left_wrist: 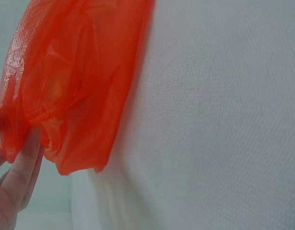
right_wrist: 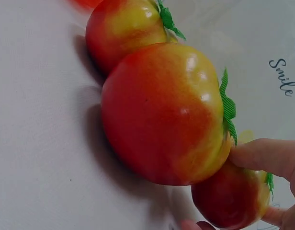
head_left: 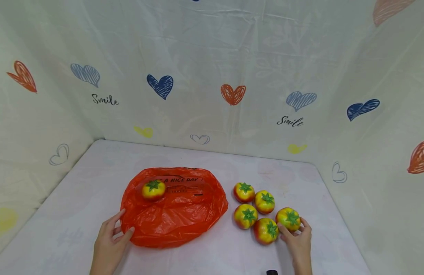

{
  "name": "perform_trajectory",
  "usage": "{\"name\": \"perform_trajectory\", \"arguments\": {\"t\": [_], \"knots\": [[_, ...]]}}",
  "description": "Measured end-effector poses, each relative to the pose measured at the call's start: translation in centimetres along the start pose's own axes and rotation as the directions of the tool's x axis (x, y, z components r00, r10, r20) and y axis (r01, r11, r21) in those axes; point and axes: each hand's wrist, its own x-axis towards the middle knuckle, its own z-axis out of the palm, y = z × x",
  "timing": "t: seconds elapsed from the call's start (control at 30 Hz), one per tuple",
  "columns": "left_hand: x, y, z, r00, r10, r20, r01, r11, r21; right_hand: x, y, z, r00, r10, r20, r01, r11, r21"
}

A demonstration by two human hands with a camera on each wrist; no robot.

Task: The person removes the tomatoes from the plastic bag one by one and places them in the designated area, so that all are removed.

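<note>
A red plastic bag (head_left: 177,221) lies spread open on the table with a yellow-and-red tomato (head_left: 153,190) in its left part. My left hand (head_left: 112,236) holds the bag's near left edge between thumb and fingers; the left wrist view shows the thin red plastic (left_wrist: 85,96) at the fingertips. At the right, my right hand (head_left: 298,238) has thumb and fingers round the rightmost tomato (head_left: 288,218). In the right wrist view that tomato (right_wrist: 229,196) is partly hidden behind a nearer tomato (right_wrist: 162,115). Each tomato bears a green star-shaped leaf on top.
Several more tomatoes (head_left: 247,216) sit close together between the bag and my right hand. A small black object (head_left: 272,272) shows at the bottom edge. Behind the white-covered table (head_left: 198,259) hangs a pale curtain (head_left: 205,46) printed with hearts.
</note>
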Motion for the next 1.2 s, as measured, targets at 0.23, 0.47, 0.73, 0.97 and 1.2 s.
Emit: {"name": "perform_trajectory", "arguments": {"t": [0.23,0.47,0.73,0.97,1.2], "knots": [[0.0,-0.1,0.1,1.0,0.002,-0.013,-0.002,1.0,0.005,0.0,0.2,0.3,1.0,-0.02,0.003,0.02,1.0,0.003],[-0.1,-0.1,0.0,1.0,0.007,-0.011,-0.007,1.0,0.006,0.1,0.4,0.5,1.0,-0.003,0.004,0.003,1.0,-0.015],[0.1,-0.3,0.0,1.0,0.016,0.0,-0.016,1.0,0.003,0.1,0.3,0.6,1.0,0.022,0.011,-0.022,1.0,-0.011],[2.5,-3.6,1.0,0.997,0.051,-0.059,-0.049,0.998,0.032,-0.1,0.3,0.3,1.0,-0.004,-0.018,0.004,1.0,-0.014],[4.3,-6.1,2.1,0.995,0.048,-0.092,-0.044,0.998,0.044,1.2,1.3,0.2,0.997,-0.02,-0.074,0.015,0.997,-0.071]]}}
